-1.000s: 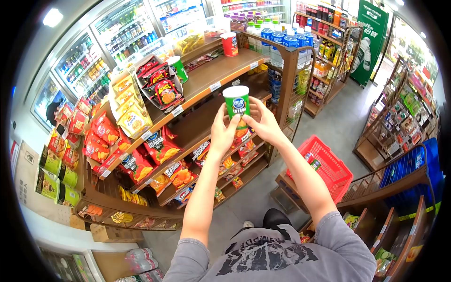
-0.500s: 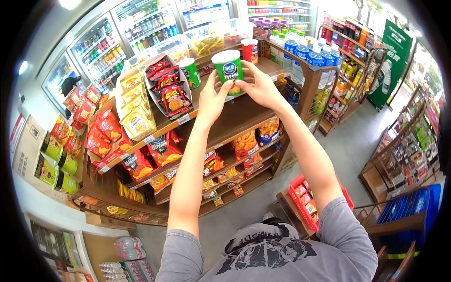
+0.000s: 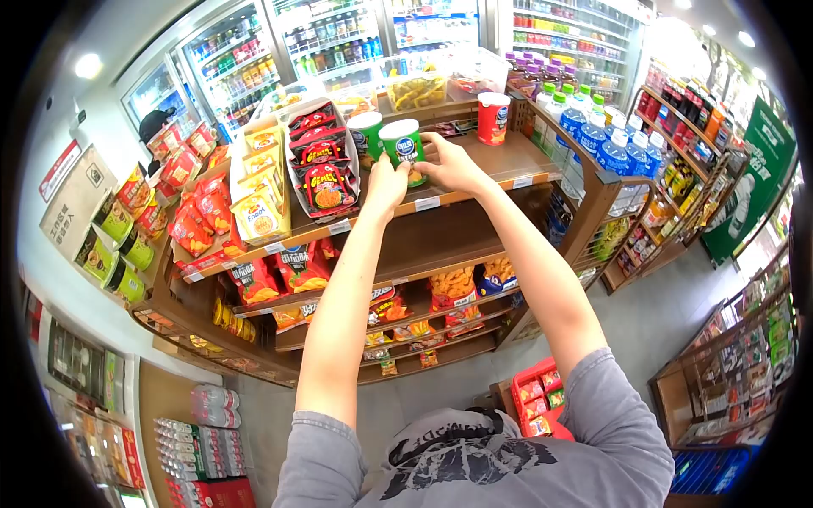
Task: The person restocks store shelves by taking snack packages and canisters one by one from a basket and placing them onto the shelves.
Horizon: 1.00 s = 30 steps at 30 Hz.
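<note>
A green snack tub with a white lid (image 3: 401, 142) stands upright on or just above the top shelf (image 3: 517, 157); whether its base touches is hidden. My left hand (image 3: 387, 186) grips it from the near left side. My right hand (image 3: 451, 166) curls round its right side. Close behind on the left is another green tub (image 3: 365, 135). A red tub (image 3: 494, 118) stands apart to the right. Left of my left hand lies a box of black and red snack packets (image 3: 326, 173), beside a box of yellow packets (image 3: 261, 195).
Blue-labelled bottles (image 3: 605, 140) stand behind the rack's right end. Red chip bags (image 3: 279, 273) fill part of the shelf below. A red basket (image 3: 535, 398) sits low by my right side. A wire rack (image 3: 720, 356) stands at the right.
The green tub in my hands has come down beside the other green tub, left of the red one. My view has shifted, so the shelves appear further right.
</note>
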{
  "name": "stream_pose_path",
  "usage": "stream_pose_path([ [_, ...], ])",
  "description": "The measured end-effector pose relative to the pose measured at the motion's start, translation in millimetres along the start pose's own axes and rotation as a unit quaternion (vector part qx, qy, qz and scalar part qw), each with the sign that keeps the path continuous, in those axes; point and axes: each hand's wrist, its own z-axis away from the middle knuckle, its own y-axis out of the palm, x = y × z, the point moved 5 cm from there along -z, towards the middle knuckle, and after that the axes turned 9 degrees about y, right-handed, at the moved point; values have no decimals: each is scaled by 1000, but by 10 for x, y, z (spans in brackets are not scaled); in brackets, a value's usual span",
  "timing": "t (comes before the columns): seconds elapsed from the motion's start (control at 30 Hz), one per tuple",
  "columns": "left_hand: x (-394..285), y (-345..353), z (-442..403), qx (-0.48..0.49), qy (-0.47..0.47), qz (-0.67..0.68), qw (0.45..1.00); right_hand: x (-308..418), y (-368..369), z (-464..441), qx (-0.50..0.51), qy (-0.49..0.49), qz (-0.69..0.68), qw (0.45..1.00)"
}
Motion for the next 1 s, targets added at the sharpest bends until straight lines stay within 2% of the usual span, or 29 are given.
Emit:
stream_pose_path([
  [0.03, 74, 42, -1, 27, -57, 100, 993, -2, 5, -23, 6, 3, 18, 1000],
  [0.07, 125, 47, -58, 31, -91, 115, 989, 4, -1, -54, 11, 0, 15, 1000],
  [0.1, 186, 39, -119, -25, -130, 179, 975, 30, -13, -89, 21, 7, 20, 1000],
  [0.17, 317, 54, -123, -67, -194, 304, 930, 26, 6, -152, 35, 13, 21, 999],
  [0.23, 439, 59, -190, -96, -212, 292, 928, -29, 34, -253, 51, 26, 38, 998],
  [0.3, 498, 83, -240, -140, -225, 390, 882, -59, 65, -297, 53, 32, 29, 998],
  [0.33, -67, -17, -54, -118, -239, 399, 878, -65, 78, -301, 50, 29, 24, 998],
  [0.43, -157, -38, -60, -116, -236, 420, 869, -79, 118, -294, 48, 27, 10, 998],
  [0.63, -246, -23, -34, -65, -260, 381, 885, -102, 76, -252, 46, 32, 20, 998],
  [0.77, -140, 4, -72, -44, -217, 375, 900, -97, 53, -213, 33, 33, 20, 999],
  [0.83, -83, 7, -93, -31, -201, 369, 907, -97, -25, -161, -16, 18, 48, 999],
  [0.9, -59, -32, -123, -28, -131, 330, 935, -110, -111, -70, -24, 25, 27, 999],
  [0.97, -100, -32, -32, -4, -121, 326, 937, -105, -202, 59, -55, 35, -33, 997],
  [1.0, -235, -63, 64, -38, -125, 314, 940, -43, -239, 167, -73, 38, -35, 996],
])
